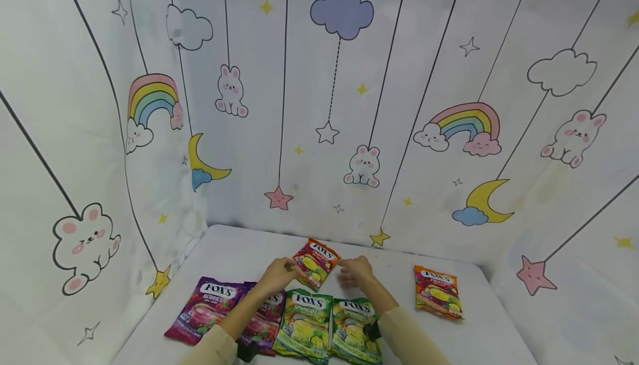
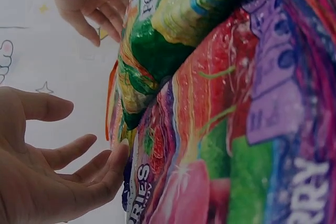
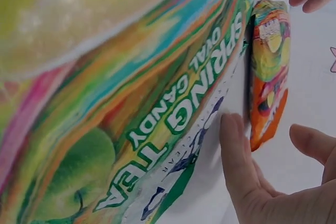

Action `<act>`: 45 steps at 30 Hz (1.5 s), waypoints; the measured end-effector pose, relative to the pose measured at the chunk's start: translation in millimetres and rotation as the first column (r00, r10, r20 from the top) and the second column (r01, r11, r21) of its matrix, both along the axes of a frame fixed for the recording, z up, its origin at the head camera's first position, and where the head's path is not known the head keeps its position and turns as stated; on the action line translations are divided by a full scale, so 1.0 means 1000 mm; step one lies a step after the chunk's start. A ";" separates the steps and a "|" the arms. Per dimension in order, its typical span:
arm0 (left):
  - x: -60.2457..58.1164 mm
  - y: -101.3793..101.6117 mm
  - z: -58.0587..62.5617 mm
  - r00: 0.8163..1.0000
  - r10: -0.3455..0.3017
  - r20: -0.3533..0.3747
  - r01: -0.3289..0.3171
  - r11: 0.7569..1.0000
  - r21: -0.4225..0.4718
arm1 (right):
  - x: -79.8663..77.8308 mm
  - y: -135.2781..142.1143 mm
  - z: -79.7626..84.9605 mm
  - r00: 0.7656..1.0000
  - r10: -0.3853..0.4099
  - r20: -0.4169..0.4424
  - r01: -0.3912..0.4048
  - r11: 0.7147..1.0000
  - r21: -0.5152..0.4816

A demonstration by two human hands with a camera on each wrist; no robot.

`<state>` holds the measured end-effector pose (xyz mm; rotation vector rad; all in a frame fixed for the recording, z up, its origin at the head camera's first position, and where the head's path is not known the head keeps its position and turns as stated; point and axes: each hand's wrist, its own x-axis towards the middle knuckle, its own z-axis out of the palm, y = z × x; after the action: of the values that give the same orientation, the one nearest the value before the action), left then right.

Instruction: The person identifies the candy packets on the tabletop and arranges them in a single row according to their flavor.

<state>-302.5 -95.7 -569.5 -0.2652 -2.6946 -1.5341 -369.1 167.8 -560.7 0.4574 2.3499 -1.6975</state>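
Observation:
An orange-red bag of FOX'S fruit candy lies tilted at the back of the white table. My left hand is at its left edge, fingers loosely bent and parted from the thumb. On the other side my right hand is beside the bag's right edge; the right wrist view shows its thumb and fingers spread, with the orange bag just beyond the fingertips. Neither hand is wrapped round anything. Below my wrists stand two green spring tea candy bags, the right one partly covered by my sleeve.
Two purple berries candy bags lie at the front left, the second overlapped by my left arm. Another orange fruits candy bag is off to the right. A printed cloth wall rises behind the table.

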 end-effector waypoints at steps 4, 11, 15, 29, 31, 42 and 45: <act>-0.003 0.000 -0.004 1.000 -0.011 0.007 0.011 1.000 0.000 | -0.003 -0.002 -0.005 1.000 -0.018 0.015 0.017 0.999 0.043; -0.009 0.003 -0.005 1.000 0.011 -0.019 -0.011 1.000 0.016 | -0.004 -0.007 -0.007 1.000 -0.021 -0.011 0.021 1.000 0.000; -0.016 0.002 -0.006 0.999 0.035 -0.015 -0.035 0.999 0.011 | -0.004 -0.010 -0.007 1.000 -0.016 -0.006 0.016 0.999 -0.040; -0.019 -0.002 -0.011 0.999 0.032 0.007 -0.032 0.999 -0.021 | -0.001 -0.025 -0.012 0.998 0.060 -0.007 -0.060 0.983 -0.175; -0.020 -0.003 -0.010 1.000 0.011 0.009 -0.011 1.000 -0.008 | -0.002 -0.027 -0.013 0.998 0.058 -0.005 -0.058 0.982 -0.181; -0.019 -0.006 -0.007 0.999 -0.005 0.046 0.004 1.000 0.013 | -0.018 -0.029 -0.030 1.000 0.013 0.027 -0.010 0.993 -0.119; -0.018 -0.006 -0.011 0.999 0.027 0.036 -0.027 1.000 0.004 | -0.020 -0.029 -0.033 1.000 0.014 0.022 -0.012 0.995 -0.101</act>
<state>-320.1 -101.6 -580.9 -0.2018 -2.7098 -1.5521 -389.2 138.5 -593.9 0.4399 2.2334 -1.7856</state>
